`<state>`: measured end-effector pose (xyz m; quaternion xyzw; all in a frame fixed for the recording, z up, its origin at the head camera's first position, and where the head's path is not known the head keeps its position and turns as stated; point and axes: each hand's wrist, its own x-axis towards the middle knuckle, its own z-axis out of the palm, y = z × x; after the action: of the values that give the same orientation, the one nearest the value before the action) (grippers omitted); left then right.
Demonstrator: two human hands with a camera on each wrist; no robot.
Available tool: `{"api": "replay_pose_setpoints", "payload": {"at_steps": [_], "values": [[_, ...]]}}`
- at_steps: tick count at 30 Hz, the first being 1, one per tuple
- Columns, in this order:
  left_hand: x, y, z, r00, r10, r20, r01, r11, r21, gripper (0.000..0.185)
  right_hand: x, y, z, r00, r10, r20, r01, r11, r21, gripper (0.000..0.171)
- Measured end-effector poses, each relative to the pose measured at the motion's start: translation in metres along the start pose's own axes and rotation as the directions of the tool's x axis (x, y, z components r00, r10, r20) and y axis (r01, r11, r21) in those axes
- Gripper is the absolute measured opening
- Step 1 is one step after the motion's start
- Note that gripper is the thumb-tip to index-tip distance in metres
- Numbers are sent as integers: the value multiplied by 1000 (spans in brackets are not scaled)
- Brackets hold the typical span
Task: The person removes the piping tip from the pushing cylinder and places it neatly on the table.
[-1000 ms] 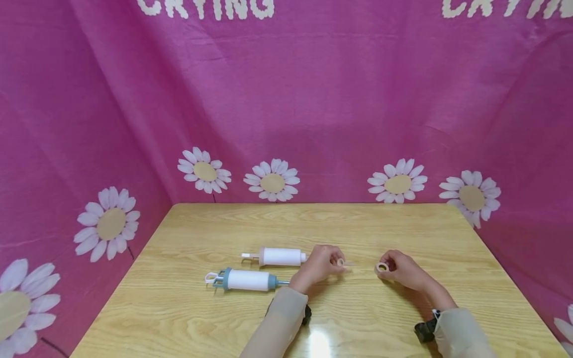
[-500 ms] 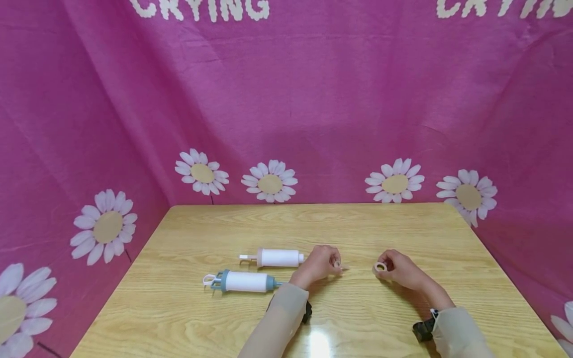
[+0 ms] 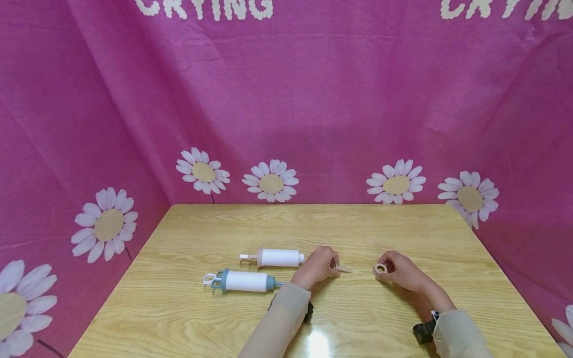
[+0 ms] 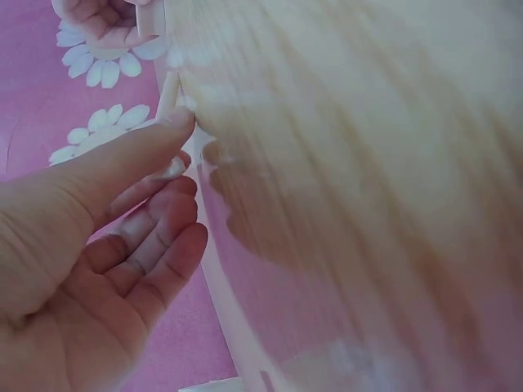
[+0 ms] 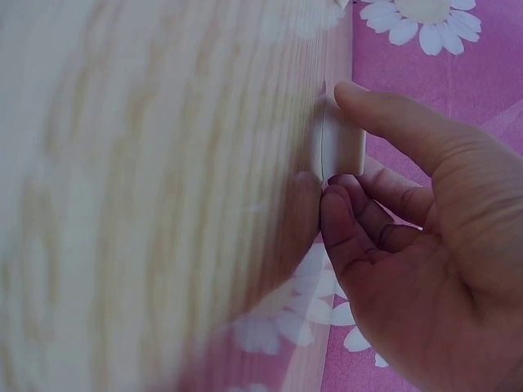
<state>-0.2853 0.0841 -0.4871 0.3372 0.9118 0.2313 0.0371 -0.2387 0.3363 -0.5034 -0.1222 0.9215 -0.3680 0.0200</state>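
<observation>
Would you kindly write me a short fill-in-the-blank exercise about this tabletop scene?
1. The left hand pinches a small pale piece, while the pale ring is in the ____ hand.
2. In the head view, the teal-ended tool and the pink-ended tool lie to the ring's ____.
3. Of these two tools, the ____-ended one lies farther from the person.
4. The complete word on the magenta cloth reads ____.

Missing words: right; left; pink; CRYING.

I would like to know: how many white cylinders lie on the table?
2: the blue-ended cylinder in front, and the pinkish-ended cylinder just behind it, both left of the left hand.
</observation>
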Motion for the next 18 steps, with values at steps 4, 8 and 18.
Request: {"api": "replay_pose_setpoints", "payload": {"at_steps": [4, 8, 18], "values": [[-1, 0, 1, 1000, -18, 11, 18, 1000, -2, 17, 0, 0, 0, 1000, 8, 6, -8, 1000, 8, 30], [-1, -1, 1, 1000, -18, 10, 17, 1000, 8, 18, -1, 0, 0, 1000, 12, 10, -12, 1000, 5, 31], [-3, 0, 0, 1000, -21, 6, 21, 999, -30, 32, -6, -4, -2, 996, 23, -83, -28, 998, -60, 38]]}}
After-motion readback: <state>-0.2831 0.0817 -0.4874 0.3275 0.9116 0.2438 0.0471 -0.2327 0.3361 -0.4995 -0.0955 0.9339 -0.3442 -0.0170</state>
